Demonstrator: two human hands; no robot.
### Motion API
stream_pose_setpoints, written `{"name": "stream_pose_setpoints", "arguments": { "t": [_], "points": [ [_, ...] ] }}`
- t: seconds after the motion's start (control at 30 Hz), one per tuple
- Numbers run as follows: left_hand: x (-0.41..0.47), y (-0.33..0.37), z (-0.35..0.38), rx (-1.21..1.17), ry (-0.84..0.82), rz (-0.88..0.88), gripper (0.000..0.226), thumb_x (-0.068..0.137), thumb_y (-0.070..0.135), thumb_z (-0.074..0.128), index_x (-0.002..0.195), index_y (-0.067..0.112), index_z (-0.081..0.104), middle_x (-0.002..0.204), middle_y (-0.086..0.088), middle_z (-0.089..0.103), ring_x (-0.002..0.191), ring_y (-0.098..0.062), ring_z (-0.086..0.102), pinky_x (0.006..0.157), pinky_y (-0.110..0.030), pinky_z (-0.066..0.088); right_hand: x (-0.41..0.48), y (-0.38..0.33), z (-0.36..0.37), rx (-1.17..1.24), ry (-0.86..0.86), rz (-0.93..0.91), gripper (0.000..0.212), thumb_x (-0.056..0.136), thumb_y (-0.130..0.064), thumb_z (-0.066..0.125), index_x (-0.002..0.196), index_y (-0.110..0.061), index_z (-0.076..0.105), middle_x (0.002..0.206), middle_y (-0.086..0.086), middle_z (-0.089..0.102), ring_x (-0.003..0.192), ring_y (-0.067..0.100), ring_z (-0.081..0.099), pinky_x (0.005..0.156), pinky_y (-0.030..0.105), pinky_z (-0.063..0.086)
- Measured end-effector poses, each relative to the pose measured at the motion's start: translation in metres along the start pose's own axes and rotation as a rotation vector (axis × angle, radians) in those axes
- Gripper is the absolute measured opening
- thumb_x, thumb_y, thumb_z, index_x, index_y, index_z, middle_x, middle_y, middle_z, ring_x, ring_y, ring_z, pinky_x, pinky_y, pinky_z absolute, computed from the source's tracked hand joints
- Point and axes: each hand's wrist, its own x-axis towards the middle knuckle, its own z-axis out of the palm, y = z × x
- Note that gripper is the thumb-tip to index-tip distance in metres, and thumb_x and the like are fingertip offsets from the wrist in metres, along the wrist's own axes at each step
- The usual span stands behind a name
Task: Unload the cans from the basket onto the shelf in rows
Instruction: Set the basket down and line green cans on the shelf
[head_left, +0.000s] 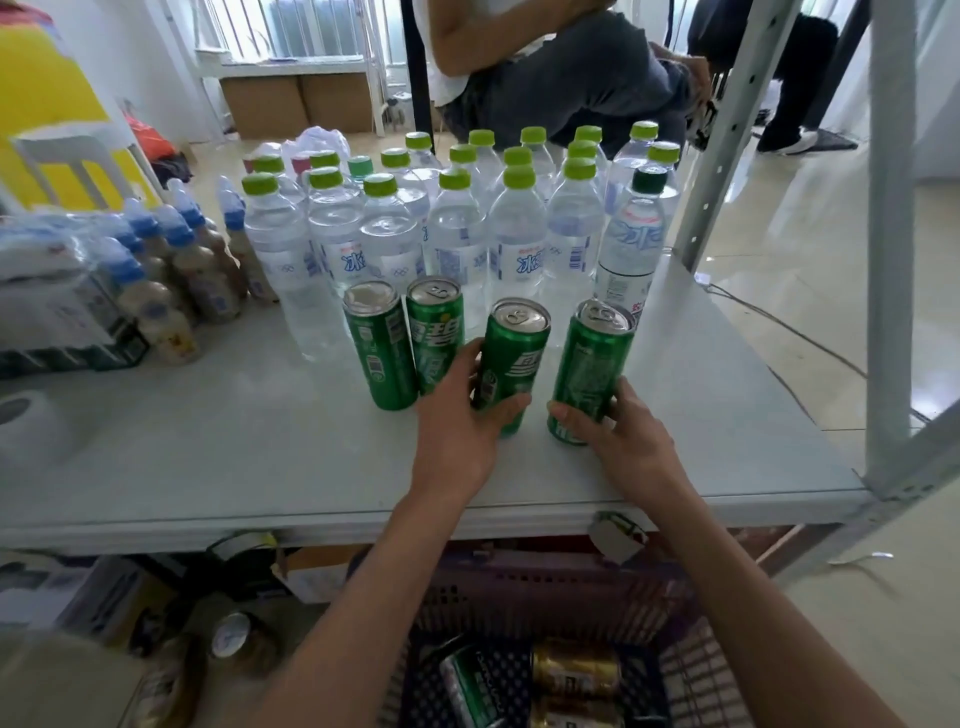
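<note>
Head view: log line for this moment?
left hand: holds third can | right hand: holds fourth can | shelf: two cans standing | basket: cans inside

SHELF: four tall green metal cans (382, 358) stand in a row on the pale grey shelf board (234, 441), left pair touching | BEHIND: clear plastic water bottles (389, 244) in ranks, just behind the row | LEFT: brown blue-capped drink bottles (197, 270) | BELOW FRONT: purple perforated plastic basket (545, 587), loose cans (576, 667) lying inside

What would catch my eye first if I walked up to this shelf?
Four slim green metal cans stand in a row on the grey shelf; the left hand grips the third, the right hand the fourth. Behind them crowd clear plastic water bottles with lime-green caps. Below, a dark lattice plastic basket holds more cans.
</note>
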Motion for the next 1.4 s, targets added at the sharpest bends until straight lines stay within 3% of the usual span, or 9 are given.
{"name": "stream_pose_setpoints", "arguments": {
  "t": [0.13,0.2,0.43,0.6,0.73,0.93,1.03,1.17,1.4],
  "points": [
    [0.004,-0.004,0.004,0.226,0.056,0.078,0.068,0.089,0.033,0.075,0.148,0.021,0.043,0.133,-0.002,0.065,0.116,-0.019,0.063,0.096,-0.037,0.054,0.008,-0.006,0.005,-0.1,-0.014,0.033,0.06,0.083,-0.066,0.065,0.128,-0.029,0.05,0.127,-0.003,0.069,0.12,0.03,0.06,0.1,0.041,0.031],
    [0.006,-0.007,0.005,0.28,0.092,0.065,0.07,0.089,0.036,0.074,0.148,0.018,0.042,0.133,-0.007,0.066,0.116,-0.025,0.064,0.093,-0.04,0.055,0.012,-0.011,0.007,-0.138,-0.024,0.043,0.06,0.084,-0.066,0.063,0.128,-0.026,0.05,0.127,-0.002,0.069,0.12,0.031,0.06,0.095,0.039,0.028],
    [0.001,-0.019,-0.005,0.186,0.034,-0.005,0.079,0.082,0.025,0.082,0.147,0.019,0.038,0.134,-0.002,0.064,0.117,-0.019,0.064,0.092,-0.026,0.05,0.017,-0.018,0.014,-0.145,-0.016,0.073,0.052,0.085,-0.063,0.065,0.123,-0.028,0.054,0.122,-0.004,0.071,0.119,0.028,0.059,0.088,0.034,0.021],
    [-0.012,-0.002,-0.021,0.131,-0.028,0.027,0.066,0.079,0.036,0.081,0.134,0.032,0.044,0.119,0.005,0.062,0.102,-0.008,0.062,0.085,-0.027,0.055,0.022,-0.018,0.016,-0.116,0.03,0.087,0.062,0.071,-0.073,0.065,0.119,-0.034,0.06,0.117,-0.007,0.073,0.113,0.027,0.064,0.103,0.052,0.04],
    [-0.014,0.016,-0.034,0.087,0.064,0.016,0.062,0.077,0.04,0.083,0.133,0.031,0.056,0.116,0.005,0.06,0.095,-0.001,0.061,0.076,-0.006,0.049,0.021,-0.018,0.019,-0.118,0.061,0.074,0.078,0.059,-0.082,0.055,0.118,-0.031,0.059,0.113,-0.002,0.074,0.106,0.03,0.066,0.098,0.055,0.045],
    [-0.006,0.038,-0.051,0.023,0.285,0.085,0.047,0.072,0.04,0.088,0.111,0.033,0.064,0.105,0.003,0.066,0.089,-0.016,0.07,0.078,-0.03,0.06,0.019,-0.016,0.016,-0.148,0.037,0.084,0.056,0.084,-0.059,0.069,0.128,-0.026,0.056,0.123,0.004,0.071,0.114,0.034,0.062,0.104,0.051,0.038],
    [-0.006,0.042,-0.052,-0.02,0.353,0.09,0.045,0.071,0.036,0.09,0.106,0.031,0.062,0.104,0.002,0.066,0.083,-0.014,0.072,0.071,-0.031,0.062,0.017,-0.017,0.016,-0.159,0.04,0.077,0.054,0.087,-0.056,0.068,0.128,-0.023,0.056,0.125,0.005,0.07,0.116,0.036,0.061,0.103,0.049,0.037],
    [-0.001,0.046,-0.055,-0.014,0.405,0.15,0.044,0.075,0.033,0.088,0.113,0.03,0.066,0.108,0.005,0.065,0.088,-0.014,0.07,0.077,-0.033,0.062,0.015,-0.018,0.016,-0.168,0.052,0.076,0.051,0.089,-0.054,0.067,0.127,-0.021,0.056,0.124,0.005,0.071,0.115,0.036,0.061,0.102,0.049,0.038],
    [0.003,0.039,-0.029,0.168,0.284,0.259,0.059,0.075,0.024,0.089,0.129,0.022,0.066,0.124,0.004,0.062,0.097,0.007,0.057,0.094,-0.002,0.043,0.014,-0.017,0.017,-0.193,0.067,0.058,0.053,0.089,-0.052,0.067,0.13,-0.021,0.054,0.122,0.005,0.071,0.113,0.037,0.062,0.101,0.049,0.041]
  ]
}}
